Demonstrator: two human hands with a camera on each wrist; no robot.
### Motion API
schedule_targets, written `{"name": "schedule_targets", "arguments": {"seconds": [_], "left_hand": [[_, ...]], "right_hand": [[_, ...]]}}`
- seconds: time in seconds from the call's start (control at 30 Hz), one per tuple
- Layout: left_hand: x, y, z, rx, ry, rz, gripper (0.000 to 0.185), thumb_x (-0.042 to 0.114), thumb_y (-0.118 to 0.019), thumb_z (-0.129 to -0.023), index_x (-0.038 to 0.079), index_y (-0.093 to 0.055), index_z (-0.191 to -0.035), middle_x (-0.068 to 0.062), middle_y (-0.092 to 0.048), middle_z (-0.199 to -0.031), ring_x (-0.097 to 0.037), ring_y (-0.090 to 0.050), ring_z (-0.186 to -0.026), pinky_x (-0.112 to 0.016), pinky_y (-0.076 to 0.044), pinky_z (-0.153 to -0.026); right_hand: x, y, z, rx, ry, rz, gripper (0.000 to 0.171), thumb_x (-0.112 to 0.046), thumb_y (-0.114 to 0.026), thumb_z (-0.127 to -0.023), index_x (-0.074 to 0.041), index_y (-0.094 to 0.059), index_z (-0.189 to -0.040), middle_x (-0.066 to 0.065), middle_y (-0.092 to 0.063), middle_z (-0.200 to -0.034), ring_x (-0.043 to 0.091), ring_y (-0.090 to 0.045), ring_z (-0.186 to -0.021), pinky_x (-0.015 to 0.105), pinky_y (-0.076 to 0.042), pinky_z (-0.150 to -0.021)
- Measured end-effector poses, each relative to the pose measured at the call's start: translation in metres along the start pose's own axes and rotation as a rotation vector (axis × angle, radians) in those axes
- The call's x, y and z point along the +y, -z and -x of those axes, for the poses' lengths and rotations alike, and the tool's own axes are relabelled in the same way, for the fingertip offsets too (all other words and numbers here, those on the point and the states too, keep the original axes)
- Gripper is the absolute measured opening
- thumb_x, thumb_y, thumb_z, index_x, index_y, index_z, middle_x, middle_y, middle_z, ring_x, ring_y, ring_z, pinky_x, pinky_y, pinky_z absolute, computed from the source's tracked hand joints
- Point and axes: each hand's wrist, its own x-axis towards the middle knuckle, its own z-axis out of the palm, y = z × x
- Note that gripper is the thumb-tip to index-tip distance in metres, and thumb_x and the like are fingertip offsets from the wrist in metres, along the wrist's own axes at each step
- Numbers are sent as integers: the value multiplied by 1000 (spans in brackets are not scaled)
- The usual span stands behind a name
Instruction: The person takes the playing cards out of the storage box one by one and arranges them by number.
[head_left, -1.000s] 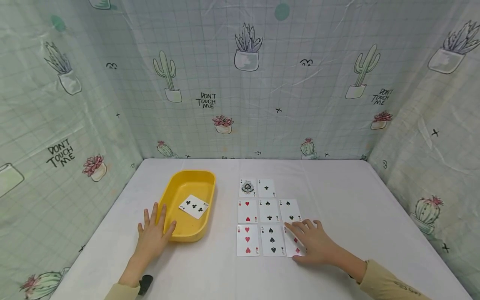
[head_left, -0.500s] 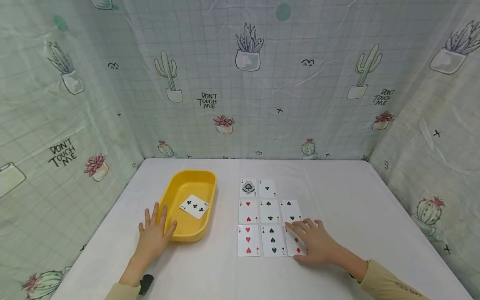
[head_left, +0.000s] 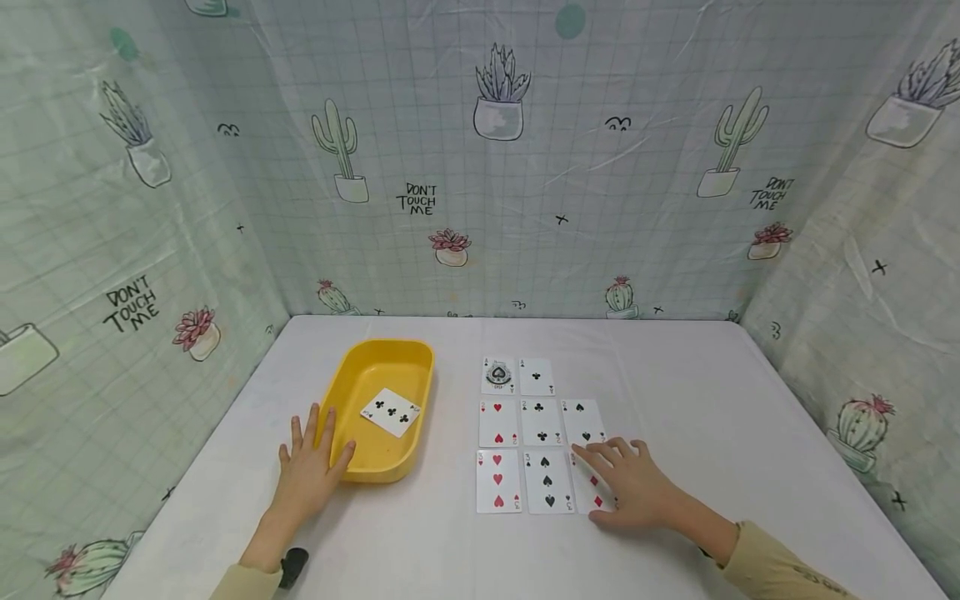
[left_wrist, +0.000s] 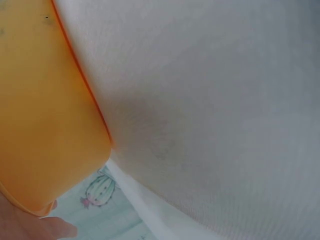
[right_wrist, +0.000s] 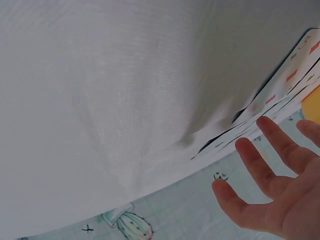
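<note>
My left hand (head_left: 306,471) rests with spread, straight fingers on the near left rim of a yellow plastic tray (head_left: 347,375). In that tray lies one face-up playing card, a three of clubs (head_left: 390,412). On the right, my right hand (head_left: 637,492) rests over the three of diamonds (head_left: 595,483), fingers spread and slightly bent, partly covering it. Beside that card lie the three of spades (head_left: 548,482) and three of hearts (head_left: 498,482). The right wrist view shows the fingers (right_wrist: 250,162) apart, gripping nothing; in the left wrist view the tray wall (left_wrist: 50,110) fills the left side.
Behind are the two of hearts (head_left: 498,423), two of clubs (head_left: 542,422) and two of spades (head_left: 583,422). Farther back lie the ace of spades (head_left: 498,376) and ace of clubs (head_left: 536,377). The white-covered table (head_left: 465,558) is enclosed by cactus-print cloth (head_left: 570,167).
</note>
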Motion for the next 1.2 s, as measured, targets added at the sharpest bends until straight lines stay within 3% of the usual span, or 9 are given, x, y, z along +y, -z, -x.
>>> {"name": "schedule_targets", "arguments": {"seconds": [0.37,0.77,1.2], "left_hand": [[1,0,0,0,3,-5,69,42,-38,-92,1,-14,-142,-26,-3,-148,-53,3,-131,-74,-9,-93],[0,-1,0,10,-2,-15,70,45,-36,-92,1,-14,-142,-26,-5,-147,-54,-2,-130,-74,-10,-93],[0,-1,-1,9,0,-16,69,44,-37,-92,1,-15,-142,-26,-5,-147,-54,-3,-130,-74,-11,-93]], "right_hand": [[-4,13,-6,-14,7,-36,82,-55,-64,-68,-22,-35,-137,1,-48,-126,26,-42,-112,55,-31,-90],[-4,24,-23,34,63,-31,78,-51,-64,-70,-23,-35,-137,-2,-49,-123,20,-42,-110,53,-33,-89],[-11,48,-55,134,194,-48,72,-43,-64,-74,-18,-37,-136,-2,-50,-125,20,-45,-108,48,-36,-88]]}}
